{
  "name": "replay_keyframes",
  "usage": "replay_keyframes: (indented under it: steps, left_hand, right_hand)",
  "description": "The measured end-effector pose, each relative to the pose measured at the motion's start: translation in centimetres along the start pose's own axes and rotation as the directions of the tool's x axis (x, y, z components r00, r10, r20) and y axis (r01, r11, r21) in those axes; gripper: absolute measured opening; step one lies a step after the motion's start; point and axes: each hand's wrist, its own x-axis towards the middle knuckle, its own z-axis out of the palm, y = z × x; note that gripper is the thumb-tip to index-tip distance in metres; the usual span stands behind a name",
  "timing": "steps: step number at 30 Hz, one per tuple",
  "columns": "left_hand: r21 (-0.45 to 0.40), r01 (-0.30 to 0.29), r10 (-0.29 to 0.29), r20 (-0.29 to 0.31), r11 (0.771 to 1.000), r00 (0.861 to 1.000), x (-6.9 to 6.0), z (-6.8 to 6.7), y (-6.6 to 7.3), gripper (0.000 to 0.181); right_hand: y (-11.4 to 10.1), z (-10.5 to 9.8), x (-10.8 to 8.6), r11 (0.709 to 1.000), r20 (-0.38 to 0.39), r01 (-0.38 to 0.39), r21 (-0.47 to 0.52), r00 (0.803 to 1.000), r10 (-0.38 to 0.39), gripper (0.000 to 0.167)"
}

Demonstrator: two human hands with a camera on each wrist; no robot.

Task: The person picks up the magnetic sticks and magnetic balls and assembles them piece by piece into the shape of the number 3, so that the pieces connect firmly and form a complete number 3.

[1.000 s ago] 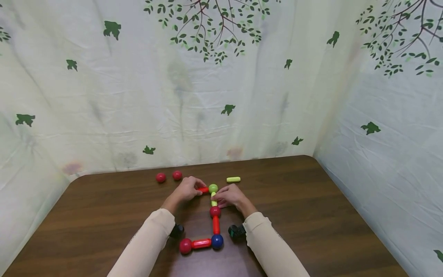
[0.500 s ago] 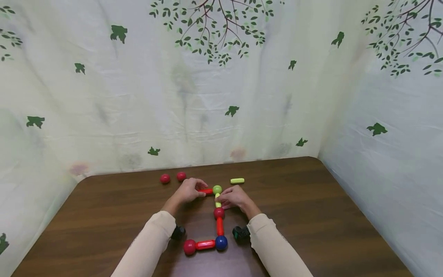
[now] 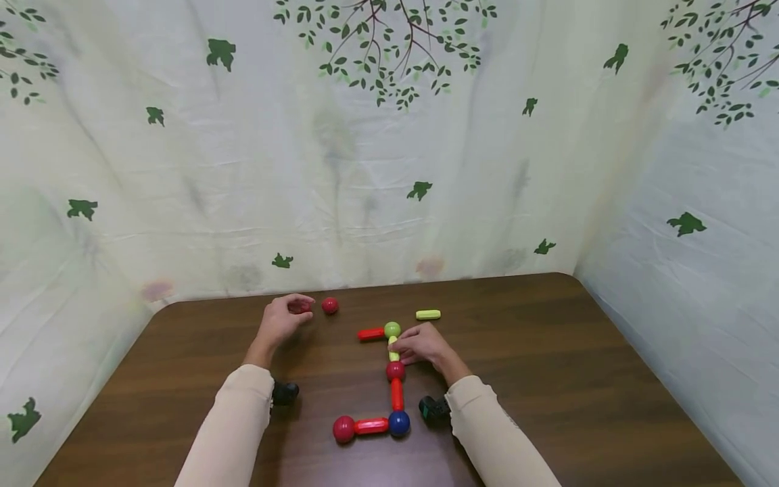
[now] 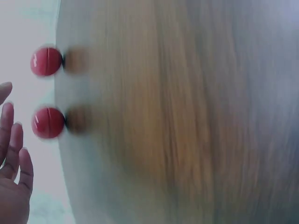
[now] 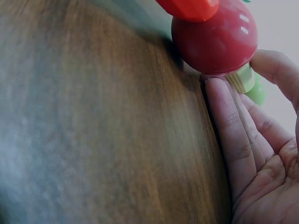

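Observation:
My left hand (image 3: 283, 319) is at a red ball (image 3: 304, 308), its fingers bent loosely above it. In the left wrist view, the fingers stand apart from both red balls (image 4: 48, 122). With thumb and fingers, my right hand (image 3: 424, 343) pinches the yellow-green rod (image 3: 392, 343) between the green ball (image 3: 392, 329) and a red ball (image 3: 395, 370). The chain continues through a red rod (image 3: 397, 393) to a blue ball (image 3: 399, 423), then a red rod (image 3: 371, 426) and an end red ball (image 3: 343, 429). Another red rod (image 3: 371, 334) sticks out left from the green ball.
A second loose red ball (image 3: 330, 306) lies right of my left hand. One loose yellow-green rod (image 3: 429, 314) lies beyond my right hand. The brown table (image 3: 548, 379) ends at a printed cloth (image 3: 365, 223) behind it.
My left hand has left the red rod at the green ball and moved left to the loose red ball. My right hand keeps its pinch. The head view has shifted slightly.

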Motion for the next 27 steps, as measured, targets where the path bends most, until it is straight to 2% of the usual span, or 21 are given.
replay_keyframes:
  steps: [6,10,13,17,20,23,27]
  left_hand:
    - [-0.06,0.085,-0.085,-0.006,0.995,0.996,0.2,-1.1,-1.9,0.035]
    - [-0.173,0.085,-0.084,0.011,0.981,0.996,0.5,-1.3,-2.8,0.043]
    - [-0.221,0.098,-0.09,0.044,0.97,0.995,0.9,-1.4,-3.1,0.049]
    - [-0.203,0.151,-0.126,0.129,0.967,0.984,1.4,-1.3,-2.8,0.052]
    - [-0.167,0.173,-0.145,0.165,0.971,0.976,1.7,-1.0,-2.8,0.052]
    - [-0.134,0.188,-0.167,0.156,0.973,0.974,1.9,-0.8,-3.2,0.047]
    - [-0.088,0.182,-0.17,0.123,0.979,0.978,1.9,-0.6,-3.6,0.041]
  right_hand:
    - [0.0,-0.1,-0.1,1.0,0.013,-0.001,-0.005,1.0,0.001,0.017]
    - [0.0,-0.1,-0.1,1.0,0.006,0.004,-0.008,1.0,-0.004,0.017]
    - [0.1,-0.2,-0.1,1.0,0.006,0.003,-0.007,1.0,-0.003,0.017]
    - [0.4,-0.3,-0.2,1.0,0.009,0.006,-0.007,1.0,-0.006,0.018]
    - [0.4,-0.3,-0.2,1.0,0.013,0.009,0.001,1.0,-0.009,0.018]
    - [0.3,-0.3,-0.1,1.0,0.018,0.013,0.002,1.0,-0.013,0.018]
    - [0.2,-0.3,0.1,1.0,0.021,0.024,0.0,1.0,-0.024,0.018]
